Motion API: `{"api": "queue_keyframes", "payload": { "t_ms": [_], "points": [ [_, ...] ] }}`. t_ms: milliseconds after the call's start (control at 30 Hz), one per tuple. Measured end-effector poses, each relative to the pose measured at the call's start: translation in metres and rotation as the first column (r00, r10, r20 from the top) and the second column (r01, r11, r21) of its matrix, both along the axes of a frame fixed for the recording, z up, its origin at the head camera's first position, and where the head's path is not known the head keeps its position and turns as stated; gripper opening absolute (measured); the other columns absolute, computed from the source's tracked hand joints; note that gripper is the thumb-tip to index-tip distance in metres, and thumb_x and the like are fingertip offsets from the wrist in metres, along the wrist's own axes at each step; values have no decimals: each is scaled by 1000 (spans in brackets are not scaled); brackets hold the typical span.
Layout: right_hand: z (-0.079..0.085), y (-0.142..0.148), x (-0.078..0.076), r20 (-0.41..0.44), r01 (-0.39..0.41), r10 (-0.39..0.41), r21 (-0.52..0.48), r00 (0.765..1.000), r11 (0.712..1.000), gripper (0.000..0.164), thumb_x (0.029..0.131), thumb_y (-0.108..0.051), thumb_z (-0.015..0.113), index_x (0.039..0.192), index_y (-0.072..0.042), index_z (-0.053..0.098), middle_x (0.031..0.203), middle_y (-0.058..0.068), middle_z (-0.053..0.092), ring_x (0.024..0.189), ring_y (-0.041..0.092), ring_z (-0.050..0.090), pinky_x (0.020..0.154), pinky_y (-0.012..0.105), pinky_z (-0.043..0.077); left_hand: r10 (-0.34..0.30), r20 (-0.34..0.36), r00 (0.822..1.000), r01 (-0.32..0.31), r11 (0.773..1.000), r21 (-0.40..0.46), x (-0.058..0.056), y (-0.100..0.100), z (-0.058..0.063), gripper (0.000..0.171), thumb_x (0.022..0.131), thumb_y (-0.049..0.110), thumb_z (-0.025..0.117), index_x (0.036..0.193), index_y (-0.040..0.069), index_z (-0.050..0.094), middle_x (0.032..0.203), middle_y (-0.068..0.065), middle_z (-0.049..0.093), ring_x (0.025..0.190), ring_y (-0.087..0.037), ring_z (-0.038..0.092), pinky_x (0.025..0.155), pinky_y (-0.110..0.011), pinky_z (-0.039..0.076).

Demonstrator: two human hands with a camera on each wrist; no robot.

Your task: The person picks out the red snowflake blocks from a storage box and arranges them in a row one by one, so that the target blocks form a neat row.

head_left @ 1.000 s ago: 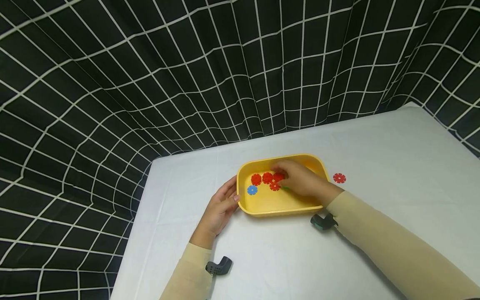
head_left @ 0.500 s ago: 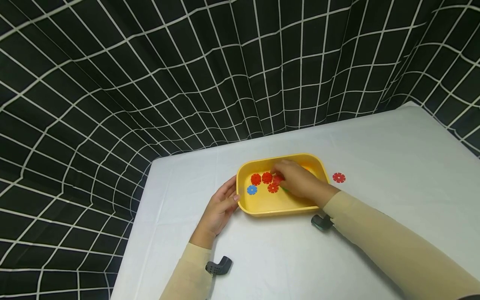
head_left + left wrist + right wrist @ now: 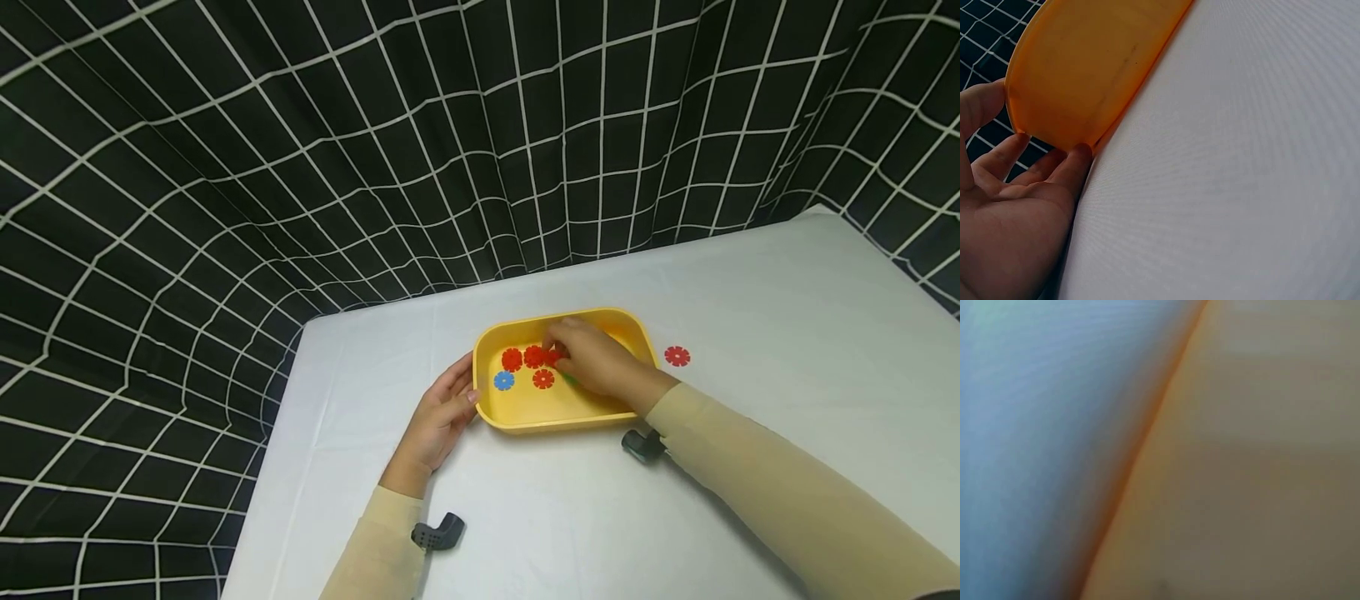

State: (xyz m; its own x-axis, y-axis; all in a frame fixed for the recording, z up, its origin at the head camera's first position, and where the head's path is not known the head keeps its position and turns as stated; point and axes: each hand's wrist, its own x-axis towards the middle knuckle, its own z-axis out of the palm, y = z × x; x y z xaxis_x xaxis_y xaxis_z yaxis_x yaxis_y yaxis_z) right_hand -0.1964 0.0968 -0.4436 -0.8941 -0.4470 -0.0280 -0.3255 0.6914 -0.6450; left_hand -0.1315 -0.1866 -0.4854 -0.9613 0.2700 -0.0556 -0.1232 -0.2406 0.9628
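Observation:
A yellow plastic bin (image 3: 525, 427) stands on the white table. My left hand (image 3: 438, 412) holds its left end from outside, thumb at the rim; in the left wrist view the fingertips touch the bin's end wall (image 3: 1085, 69). Inside the bin, my right hand (image 3: 596, 358) pinches a red notched snowflake disc (image 3: 553, 357) close beside other red discs (image 3: 533, 357). More red discs (image 3: 512, 360) lie to the left of those. A single red disc (image 3: 543, 379) and a blue disc (image 3: 504, 380) lie on the bin floor. Something green (image 3: 570, 379) is partly hidden under my right hand.
One red disc (image 3: 677, 356) lies on the white tablecloth (image 3: 787, 375) to the right of the bin. Orange pieces (image 3: 611, 325) show at the bin's back right. A black curtain with white grid lines (image 3: 450, 150) hangs behind the table. The right wrist view is blurred.
The red disc at my right fingertips has moved left, toward the other red discs. The single red disc below it has slid slightly left and nearer. My left hand stays in place.

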Motion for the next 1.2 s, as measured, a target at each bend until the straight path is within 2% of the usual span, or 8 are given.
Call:
{"api": "queue_keyframes", "payload": {
  "t_ms": [200, 533, 833, 1200],
  "points": [
    [3, 0, -1, 0, 32, -32, -32, 999, 999, 10, 103, -7, 75, 113, -6, 74, 105, 6, 69, 99, 29, 61, 94, 44, 58, -3, -6, 1000, 3, 1000, -6, 0, -1, -1, 60, 107, -4, 59, 164, 7, 47, 167, -8, 46, 152, -25, 44, 118, -39, 45],
    [8, 3, -3, 89, 125, -114, -129, 990, 984, 15, 105, -8, 72, 120, -6, 72, 111, 9, 69, 102, 29, 62, 95, 43, 59, 1, 2, 1000, -1, 1000, 6, 0, 0, -1, 60, 107, -6, 59, 164, 6, 47, 166, -9, 47, 152, -26, 45, 118, -39, 45],
    [10, 9, -2, 172, 182, -132, -312, 976, 933, 27, 106, -6, 72, 132, -10, 67, 114, 10, 67, 104, 30, 62, 91, 38, 60, 2, 3, 1000, -2, 1000, -3, 0, -1, -2, 60, 107, -3, 60, 164, 7, 47, 167, -8, 46, 153, -26, 44, 117, -39, 46],
    [15, 13, 4, 222, 211, -129, -400, 967, 892, 21, 107, -9, 71, 128, -10, 68, 115, 10, 68, 102, 30, 63, 85, 30, 61, 6, -1, 1000, -6, 1000, 0, 1, 0, -2, 60, 107, -5, 60, 164, 7, 47, 167, -8, 46, 153, -25, 43, 117, -39, 46]
  ]
}}
